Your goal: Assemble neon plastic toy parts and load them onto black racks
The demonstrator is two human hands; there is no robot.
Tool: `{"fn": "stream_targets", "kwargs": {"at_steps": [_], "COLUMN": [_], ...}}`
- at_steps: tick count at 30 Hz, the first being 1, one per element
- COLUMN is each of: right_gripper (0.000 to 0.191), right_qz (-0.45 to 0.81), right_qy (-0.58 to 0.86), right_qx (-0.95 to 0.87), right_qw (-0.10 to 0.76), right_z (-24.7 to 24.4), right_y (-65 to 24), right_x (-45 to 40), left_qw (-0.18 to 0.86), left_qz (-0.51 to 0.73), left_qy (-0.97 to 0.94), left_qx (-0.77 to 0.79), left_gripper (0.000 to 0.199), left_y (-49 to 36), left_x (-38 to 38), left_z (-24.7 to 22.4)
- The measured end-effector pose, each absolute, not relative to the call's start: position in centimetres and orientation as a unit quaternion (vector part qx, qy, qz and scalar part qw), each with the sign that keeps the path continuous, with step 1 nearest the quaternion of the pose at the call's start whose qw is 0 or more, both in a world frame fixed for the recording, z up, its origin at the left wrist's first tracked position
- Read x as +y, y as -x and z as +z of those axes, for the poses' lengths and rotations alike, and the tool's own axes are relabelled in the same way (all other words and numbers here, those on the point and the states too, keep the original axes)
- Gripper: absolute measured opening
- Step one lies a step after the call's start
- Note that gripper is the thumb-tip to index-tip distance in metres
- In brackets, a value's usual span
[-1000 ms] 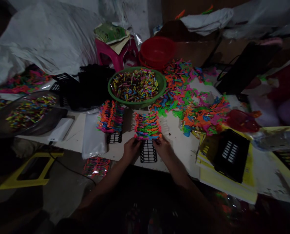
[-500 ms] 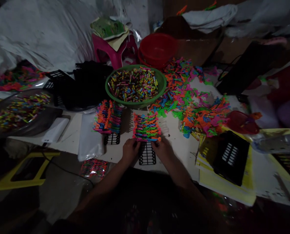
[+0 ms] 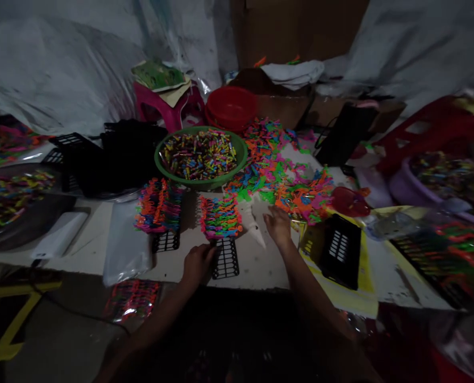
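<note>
A black plastic grid rack [image 3: 225, 259] lies on the white table in front of me, its upper part covered with rows of small, bright plastic figures [image 3: 221, 216]. At the left edge of this rack, just below the rows, my left hand [image 3: 197, 264] is closed with its fingertips on the rim. My right hand [image 3: 279, 227] is off the rack, to its right over the table, near a loose heap of coloured plastic pieces [image 3: 304, 191]. Its fingers look slightly apart, with nothing visible in them. Left of the rack stands a second filled rack [image 3: 159, 207].
Behind the racks is a green basin [image 3: 205, 183] of small multicoloured tubes. Clear plastic bags [image 3: 127, 244] and a white power bank [image 3: 60, 234] lie at left. At right, a black tray [image 3: 342, 250] rests on yellow sheets; a purple basin [image 3: 420, 183] stands farther off.
My right hand has left the rack's right edge and moved right, toward the heap. My left hand stays at the rack's left edge. The view has turned to the right.
</note>
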State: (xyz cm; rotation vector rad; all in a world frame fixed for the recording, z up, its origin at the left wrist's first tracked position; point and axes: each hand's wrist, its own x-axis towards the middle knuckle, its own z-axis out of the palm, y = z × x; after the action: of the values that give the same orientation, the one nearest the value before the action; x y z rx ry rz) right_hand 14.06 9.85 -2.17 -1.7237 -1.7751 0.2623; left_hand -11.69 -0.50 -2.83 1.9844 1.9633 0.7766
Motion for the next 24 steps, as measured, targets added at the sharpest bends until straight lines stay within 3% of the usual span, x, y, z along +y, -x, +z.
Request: {"fn": "stream_targets", "kwargs": {"at_steps": [3,7,11,14,18,21,24], "right_gripper": [0.039,0.037,0.037,0.035,0.038,0.033,0.030], "right_qz": [0.016,-0.004,0.013,0.037,0.084,0.154,0.156], "right_qy": [0.726,0.698,0.630,0.665,0.801,0.823,0.810], "right_qx": [-0.636,-0.686,-0.732,-0.684,-0.576,-0.544,-0.545], "right_qw": [0.262,0.204,0.258,0.296,0.138,0.050,0.150], "right_z": [-2.1,-3.5,-3.7,-1.8,1.0,1.8,1.9], "right_y": [-15.7,-13.4,-11.6,-12.3,-13.8,-14.5,-15.5], "right_x": [10.9,6.9,1.4,1.1,4.6,6.7,6.7], "left_qw": [0.128,0.168,0.225,0.247,0.248,0.247,0.273], "left_qz": [0.292,0.328,0.274,0.196,0.106,0.083,0.097], "left_qy": [-0.738,-0.788,-0.785,-0.768,-0.742,-0.728,-0.728], "left_qx": [0.594,0.493,0.507,0.557,0.614,0.635,0.621], "left_gripper": [0.018,0.017,0.021,0.024,0.043,0.047,0.033], "left_y": [10.1,8.1,6.3,4.2,0.9,-0.6,-0.7], "left_x": [-1.2,-1.6,-1.3,-0.4,1.3,2.7,3.6], "left_z": [-2.7,-2.6,-1.7,-0.6,0.6,0.7,0.8]}}
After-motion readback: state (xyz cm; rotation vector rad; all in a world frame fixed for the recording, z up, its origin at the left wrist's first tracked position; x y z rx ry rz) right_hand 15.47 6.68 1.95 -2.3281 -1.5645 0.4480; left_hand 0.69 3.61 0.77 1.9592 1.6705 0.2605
